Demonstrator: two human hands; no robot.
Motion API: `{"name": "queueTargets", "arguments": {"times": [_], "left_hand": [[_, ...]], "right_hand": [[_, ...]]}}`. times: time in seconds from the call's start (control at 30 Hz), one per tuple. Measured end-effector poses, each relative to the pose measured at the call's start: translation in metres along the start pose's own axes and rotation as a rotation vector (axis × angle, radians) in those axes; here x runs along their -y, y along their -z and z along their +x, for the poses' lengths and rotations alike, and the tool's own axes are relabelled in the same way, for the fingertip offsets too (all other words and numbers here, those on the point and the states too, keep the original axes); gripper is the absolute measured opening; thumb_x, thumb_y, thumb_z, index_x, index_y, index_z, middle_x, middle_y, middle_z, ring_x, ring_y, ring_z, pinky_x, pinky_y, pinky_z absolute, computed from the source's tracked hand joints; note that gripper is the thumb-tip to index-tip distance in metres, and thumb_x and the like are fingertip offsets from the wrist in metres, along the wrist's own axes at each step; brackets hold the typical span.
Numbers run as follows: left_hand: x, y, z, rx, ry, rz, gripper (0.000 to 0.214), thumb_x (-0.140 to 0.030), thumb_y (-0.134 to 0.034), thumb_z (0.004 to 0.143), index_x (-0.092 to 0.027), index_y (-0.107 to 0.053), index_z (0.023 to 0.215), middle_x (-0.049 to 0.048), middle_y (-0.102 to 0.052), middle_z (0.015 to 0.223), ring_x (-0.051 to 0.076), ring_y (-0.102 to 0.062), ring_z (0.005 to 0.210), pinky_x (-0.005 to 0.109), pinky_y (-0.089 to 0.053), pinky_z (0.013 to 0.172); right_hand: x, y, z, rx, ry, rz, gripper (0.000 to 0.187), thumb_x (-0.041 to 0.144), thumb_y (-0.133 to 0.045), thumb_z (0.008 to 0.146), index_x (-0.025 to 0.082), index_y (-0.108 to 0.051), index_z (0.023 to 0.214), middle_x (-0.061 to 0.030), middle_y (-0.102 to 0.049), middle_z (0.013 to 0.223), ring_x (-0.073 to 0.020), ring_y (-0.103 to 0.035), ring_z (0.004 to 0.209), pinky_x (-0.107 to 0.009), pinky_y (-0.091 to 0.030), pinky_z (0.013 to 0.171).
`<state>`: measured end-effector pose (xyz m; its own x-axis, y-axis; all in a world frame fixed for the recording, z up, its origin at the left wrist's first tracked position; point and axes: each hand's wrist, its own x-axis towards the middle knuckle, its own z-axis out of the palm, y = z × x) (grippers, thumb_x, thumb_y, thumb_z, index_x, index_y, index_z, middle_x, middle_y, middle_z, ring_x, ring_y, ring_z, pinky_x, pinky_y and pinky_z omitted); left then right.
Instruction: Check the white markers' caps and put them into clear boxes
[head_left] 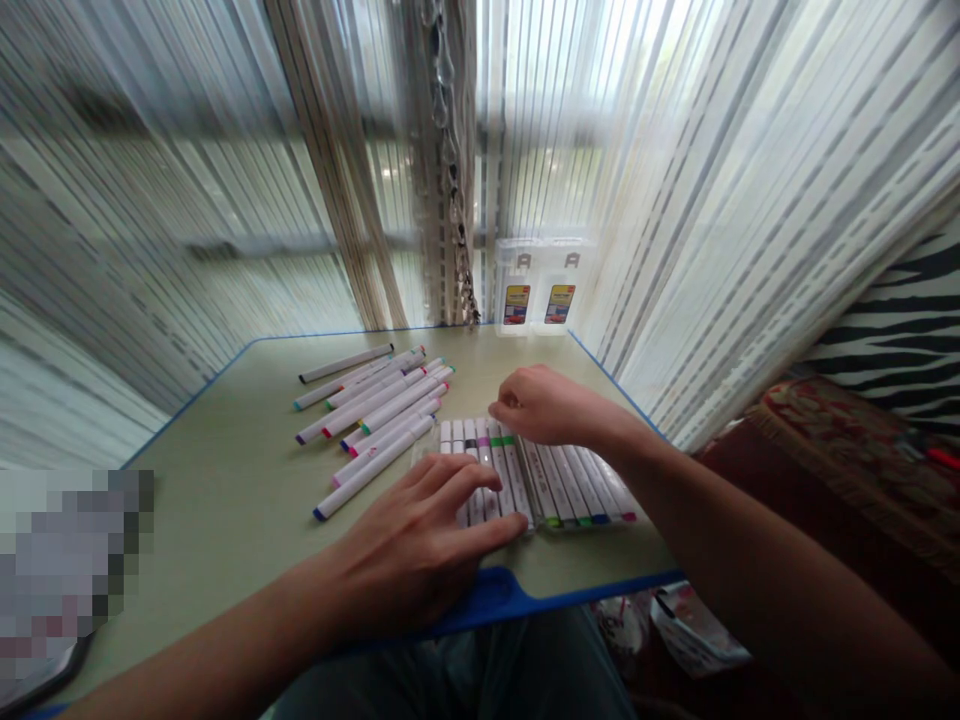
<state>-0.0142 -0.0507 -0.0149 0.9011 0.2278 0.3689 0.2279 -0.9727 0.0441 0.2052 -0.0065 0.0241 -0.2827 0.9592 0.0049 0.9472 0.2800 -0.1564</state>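
Side by side in a clear plastic tray [543, 510] lies a row of white markers [574, 485], some with green, blue or pink ends facing me. My left hand [431, 515] rests over the left part of this row, its thumb and fingers apart, hiding several markers. At the far edge of the row is my right hand [547, 405], with its fingers curled in; whatever they may hold is hidden. To the left, a loose pile of white markers [386, 400] with coloured ends lies on the folding table [247, 450].
Two clear cases [544, 285] with labels stand at the table's far edge, before string curtains [225, 180]. A pixelated object [67, 580] lies at the left. Bags [694, 630] are on the floor at the right, near a patterned cover [862, 450].
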Motion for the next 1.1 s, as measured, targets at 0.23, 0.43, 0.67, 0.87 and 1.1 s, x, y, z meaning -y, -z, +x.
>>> {"name": "queueTargets", "arguments": {"times": [0.23,0.43,0.67,0.87,1.1], "left_hand": [[-0.013,-0.004,0.016,-0.027,0.019,0.012,0.029,-0.021,-0.056,0.09,-0.021,-0.064,0.117,0.0134,-0.058,0.119,0.03,-0.051,0.109,0.047,-0.048,0.091],[-0.02,-0.011,0.043,-0.03,0.093,0.077,0.022,-0.039,-0.067,0.086,-0.018,-0.064,0.09,0.0084,-0.061,0.098,0.027,-0.054,0.092,0.044,-0.05,0.081],[-0.018,-0.014,0.05,-0.04,0.155,0.048,0.02,-0.037,-0.067,0.086,-0.018,-0.061,0.083,0.0075,-0.062,0.095,0.025,-0.055,0.09,0.041,-0.049,0.078],[-0.017,-0.016,0.049,-0.072,0.194,0.022,0.021,-0.037,-0.069,0.083,-0.018,-0.06,0.081,0.0077,-0.062,0.095,0.026,-0.055,0.091,0.043,-0.049,0.079],[-0.014,-0.02,0.048,-0.1,0.181,0.001,0.019,-0.035,-0.067,0.085,-0.018,-0.059,0.081,0.0081,-0.061,0.095,0.026,-0.053,0.092,0.043,-0.05,0.08]], "right_hand": [[-0.024,0.018,-0.001,0.025,-0.07,0.05,0.034,0.026,-0.051,0.089,0.012,-0.079,0.075,-0.0089,-0.07,0.062,-0.0126,-0.053,0.054,-0.027,-0.033,0.055],[-0.038,0.021,0.0,0.122,-0.074,0.146,0.029,0.025,-0.055,0.087,0.014,-0.081,0.081,-0.0068,-0.071,0.065,-0.0126,-0.057,0.059,-0.025,-0.037,0.057],[-0.035,0.019,-0.001,0.118,-0.021,0.131,0.028,0.024,-0.055,0.084,0.012,-0.081,0.081,-0.0061,-0.069,0.061,-0.0113,-0.052,0.055,-0.025,-0.035,0.055],[-0.035,0.02,0.0,0.122,-0.022,0.126,0.029,0.024,-0.055,0.084,0.012,-0.081,0.082,-0.0067,-0.07,0.064,-0.0117,-0.053,0.057,-0.026,-0.035,0.055],[-0.042,0.019,0.001,0.093,-0.084,0.063,0.03,0.026,-0.054,0.085,0.013,-0.08,0.077,-0.0083,-0.071,0.064,-0.0128,-0.055,0.056,-0.027,-0.036,0.056]]}}
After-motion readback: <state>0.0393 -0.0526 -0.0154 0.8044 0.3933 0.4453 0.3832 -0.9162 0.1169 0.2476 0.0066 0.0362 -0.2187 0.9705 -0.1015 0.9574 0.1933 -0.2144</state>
